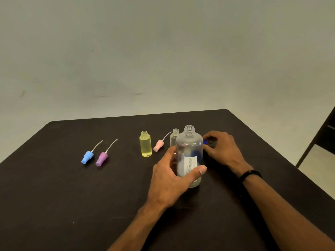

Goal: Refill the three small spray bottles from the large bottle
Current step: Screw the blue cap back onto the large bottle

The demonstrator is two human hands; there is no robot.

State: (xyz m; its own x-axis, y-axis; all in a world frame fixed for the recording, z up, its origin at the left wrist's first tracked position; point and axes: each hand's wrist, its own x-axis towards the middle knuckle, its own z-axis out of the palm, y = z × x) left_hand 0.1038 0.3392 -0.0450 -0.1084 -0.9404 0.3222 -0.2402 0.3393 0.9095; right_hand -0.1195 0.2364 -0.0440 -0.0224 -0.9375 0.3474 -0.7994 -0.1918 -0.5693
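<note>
So the large bottle (189, 156) stands upright on the dark surface (54, 196), mouth uncapped, with the left hand (170, 176) wrapped around its lower half, thumb across the label. Its long axis is vertical, and the bottles to fill sit just beyond and left of it: a yellow small bottle (145, 144) standing open, and a clear small bottle (174, 137) right behind the big one's shoulder. My guess is the pour tips away from the body, toward those two necks, and the left hand is the one placed for it.

The right hand (223, 147) rests on the surface to the right, fingers curled around something small and blue (205, 142), probably the cap, hard to tell. A third small bottle isn't visible; maybe it's hidden behind the big one. Three spray tops lie loose: blue (87, 157), purple (101, 159), pink (158, 145).
</note>
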